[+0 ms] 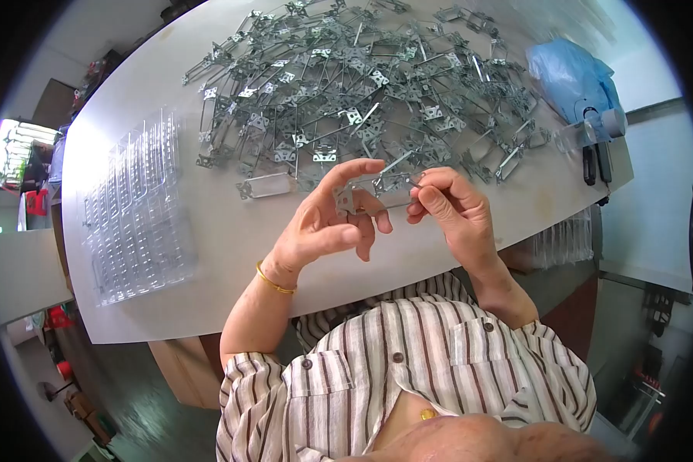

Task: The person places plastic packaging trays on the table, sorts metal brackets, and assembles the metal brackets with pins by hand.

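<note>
Above the table's near side, my left hand [327, 219] has its thumb and index finger spread, while its other fingers curl by the plate end of a metal bracket [348, 202]. My right hand [454, 209] pinches the bracket's other end between thumb and fingers. Thin rods of the bracket run between the two hands. Just beyond my hands lies a large heap of similar metal brackets [323, 115], plates and rods tangled together. One bracket [266, 185] lies at the heap's near left edge.
Clear plastic trays [138, 215] lie on the white table [231, 262] at the left. At the right are a blue plastic bag [574, 77], a clear bottle lying on its side [585, 135] and black-handled tools [590, 163]. More clear plastic [564, 240] stands beyond the table's right edge.
</note>
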